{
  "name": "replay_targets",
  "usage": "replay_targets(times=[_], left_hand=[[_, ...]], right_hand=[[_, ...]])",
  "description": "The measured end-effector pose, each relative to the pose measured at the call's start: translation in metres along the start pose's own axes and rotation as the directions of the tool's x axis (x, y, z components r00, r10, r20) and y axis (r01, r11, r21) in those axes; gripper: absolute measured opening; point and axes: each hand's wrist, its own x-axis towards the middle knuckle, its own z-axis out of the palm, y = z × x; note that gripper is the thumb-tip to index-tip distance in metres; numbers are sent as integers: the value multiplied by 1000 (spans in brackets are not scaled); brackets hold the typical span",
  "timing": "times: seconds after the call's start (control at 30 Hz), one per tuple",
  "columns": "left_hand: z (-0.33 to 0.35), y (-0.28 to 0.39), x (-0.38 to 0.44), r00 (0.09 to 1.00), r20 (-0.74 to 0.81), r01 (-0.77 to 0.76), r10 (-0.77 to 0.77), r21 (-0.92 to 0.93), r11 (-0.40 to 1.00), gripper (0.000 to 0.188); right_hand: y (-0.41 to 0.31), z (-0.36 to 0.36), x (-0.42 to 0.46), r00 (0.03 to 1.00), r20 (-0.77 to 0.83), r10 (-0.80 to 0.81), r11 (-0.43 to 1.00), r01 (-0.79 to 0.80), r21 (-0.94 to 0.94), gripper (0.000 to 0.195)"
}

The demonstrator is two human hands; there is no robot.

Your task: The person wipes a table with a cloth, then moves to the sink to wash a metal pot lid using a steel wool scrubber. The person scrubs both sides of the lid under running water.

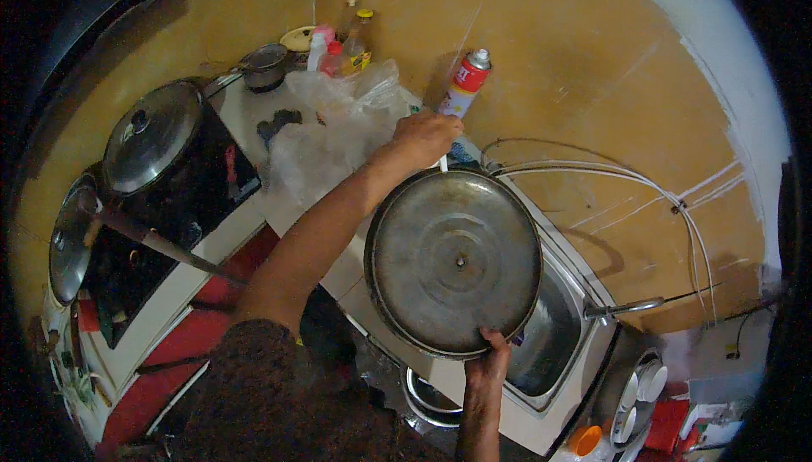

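My right hand [493, 353] grips the near edge of a round metal pot lid [444, 272], thumb on its face, held over the counter and partly over the steel sink [549, 341]. My left hand [426, 138] is stretched out past the lid's far edge, fingers curled. Just beyond it stands a red and white spray can [466, 85], tilted against the yellow wall. A short white piece [443, 163] shows below the left hand; whether that hand grips it or the can, I cannot tell.
Clear plastic bags [317, 145] lie on the counter behind my left arm. Bottles [358, 43] and a small saucepan [264, 66] stand at the back. Large lidded pots [155, 138] are on the left. A faucet [625, 308] and a rack of white dishes [634, 392] are at the right.
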Motion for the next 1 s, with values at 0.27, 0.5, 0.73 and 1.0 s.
replay_targets(times=[0.27, 0.5, 0.73, 1.0], left_hand=[[14, -1, -3, 999, -20, 28, -27, 27, 999, 14], [8, 3, -7, 996, 46, 74, -74, -14, 997, 16], [34, -3, -2, 992, -92, 85, -82, 28, 996, 16], [0, 15, -13, 938, -236, 209, -252, -193, 959, 21]], right_hand=[[-2, -12, 10, 997, 62, 50, 998, -51, 30, 63], [-7, -9, 5, 997, 71, 21, 999, -19, -36, 45], [-15, -8, -14, 997, 78, -23, 1000, 24, -18, 44], [-21, -45, -8, 996, 42, -80, 994, 83, -74, 70]])
